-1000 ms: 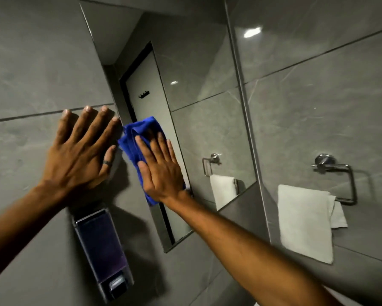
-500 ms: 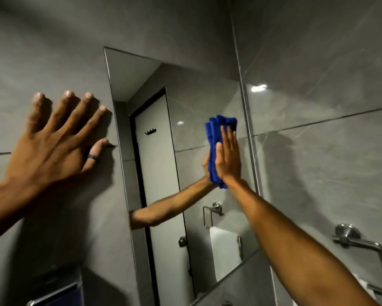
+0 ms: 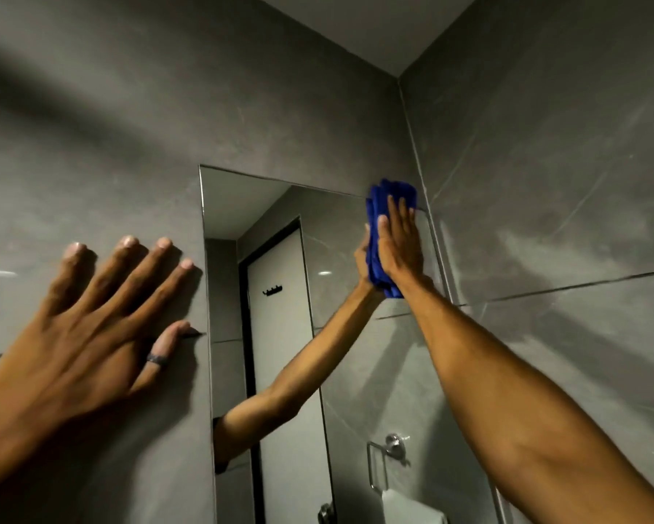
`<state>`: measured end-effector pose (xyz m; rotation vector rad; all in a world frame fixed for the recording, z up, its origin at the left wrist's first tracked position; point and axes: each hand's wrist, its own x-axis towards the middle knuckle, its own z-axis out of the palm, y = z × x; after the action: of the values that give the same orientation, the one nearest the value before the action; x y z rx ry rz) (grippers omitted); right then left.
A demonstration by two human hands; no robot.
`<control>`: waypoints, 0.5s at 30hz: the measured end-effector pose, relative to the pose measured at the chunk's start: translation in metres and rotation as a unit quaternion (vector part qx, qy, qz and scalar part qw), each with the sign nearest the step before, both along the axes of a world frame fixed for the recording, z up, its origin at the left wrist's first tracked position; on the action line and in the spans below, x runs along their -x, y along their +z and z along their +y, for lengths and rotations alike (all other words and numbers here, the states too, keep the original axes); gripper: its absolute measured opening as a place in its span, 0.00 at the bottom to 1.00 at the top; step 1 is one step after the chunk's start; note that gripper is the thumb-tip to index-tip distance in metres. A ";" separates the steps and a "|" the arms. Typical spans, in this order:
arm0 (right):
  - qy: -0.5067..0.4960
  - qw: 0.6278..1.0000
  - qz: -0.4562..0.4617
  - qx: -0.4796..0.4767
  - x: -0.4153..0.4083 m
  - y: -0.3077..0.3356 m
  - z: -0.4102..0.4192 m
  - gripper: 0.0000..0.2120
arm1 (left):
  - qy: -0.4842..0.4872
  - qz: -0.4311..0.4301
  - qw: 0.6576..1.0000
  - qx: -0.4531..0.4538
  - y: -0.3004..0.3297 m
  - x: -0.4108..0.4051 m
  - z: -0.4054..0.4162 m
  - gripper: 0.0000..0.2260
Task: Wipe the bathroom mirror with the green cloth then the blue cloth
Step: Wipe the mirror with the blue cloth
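Note:
The tall frameless mirror (image 3: 280, 259) is set into the grey tiled wall, right up against the room's corner. My right hand (image 3: 399, 240) presses the folded blue cloth (image 3: 388, 198) flat against the mirror's top right corner, fingers pointing up. The cloth sticks out above my fingertips and below my wrist. My left hand (image 3: 87, 330) lies flat with spread fingers on the tiles left of the mirror, a dark ring on the little finger, holding nothing. The green cloth is not in view.
The side wall (image 3: 563, 183) meets the mirror's right edge. The mirror reflects my arm, a white door with a black hook rack (image 3: 272, 291), and a chrome towel ring (image 3: 388, 453) with a white towel at the bottom.
My right hand slid the blue cloth from the mirror's lower left up to its top right corner. The view tilted upward; the soap dispenser and wall towel dropped out of view.

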<state>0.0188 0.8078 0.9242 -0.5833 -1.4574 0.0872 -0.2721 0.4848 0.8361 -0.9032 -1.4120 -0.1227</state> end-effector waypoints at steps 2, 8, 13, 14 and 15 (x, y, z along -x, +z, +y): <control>0.004 0.998 -0.033 -0.061 0.028 0.010 -0.032 0.29 | -0.042 0.030 0.999 -0.001 -0.002 -0.003 0.000 0.34; 0.000 0.961 -0.119 -0.249 0.105 -0.022 -0.146 0.29 | -0.054 0.072 0.996 -0.030 -0.013 -0.020 -0.009 0.34; 0.040 0.965 -0.097 -0.242 0.107 -0.128 -0.153 0.27 | -0.073 -0.010 0.997 -0.020 -0.025 -0.049 -0.025 0.35; 0.053 0.978 -0.056 -0.194 0.099 -0.147 -0.145 0.26 | -0.070 -0.024 0.997 -0.010 -0.029 -0.051 -0.027 0.35; 0.058 0.989 -0.008 -0.137 0.090 -0.167 -0.138 0.25 | -0.069 -0.035 0.997 0.001 -0.036 -0.052 -0.030 0.34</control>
<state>-0.0707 0.6696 0.7575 -0.2755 -1.4877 -0.0256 -0.2201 0.4550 0.8006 -1.0057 -1.4140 -0.2604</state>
